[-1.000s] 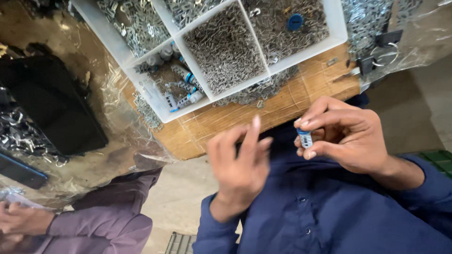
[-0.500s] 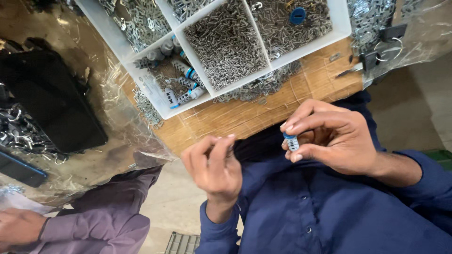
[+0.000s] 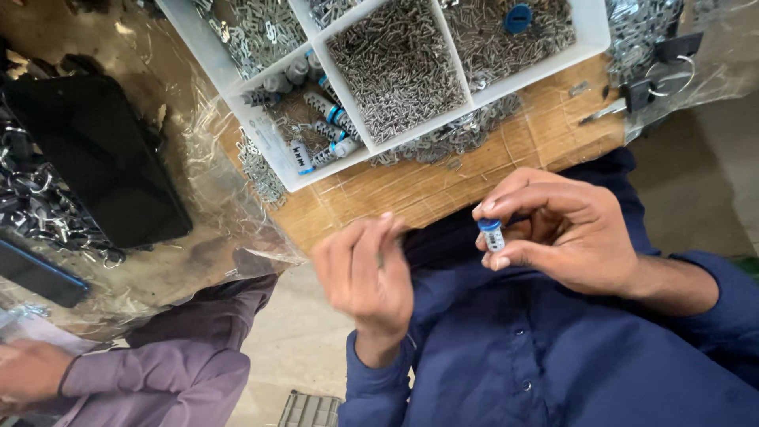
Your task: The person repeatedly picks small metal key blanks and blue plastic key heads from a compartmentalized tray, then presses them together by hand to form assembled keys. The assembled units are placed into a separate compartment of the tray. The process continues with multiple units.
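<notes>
The right hand (image 3: 565, 237) pinches a small blue-capped cylinder (image 3: 491, 235) between thumb and fingertips, held in the air above the person's lap and just off the near edge of the wooden counter (image 3: 443, 190). The left hand (image 3: 368, 273) is blurred, its fingers curled together close by; whether it holds anything cannot be told. The grip on the cylinder looks light, so a bump from the left hand could knock it loose, and it would likely fall past the counter rather than into the white tray (image 3: 273, 154) of small metal parts.

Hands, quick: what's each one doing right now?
Left hand: fingers pinched together, blurred; what it holds cannot be told.
Right hand: closed on a small blue-capped cylinder.
</notes>
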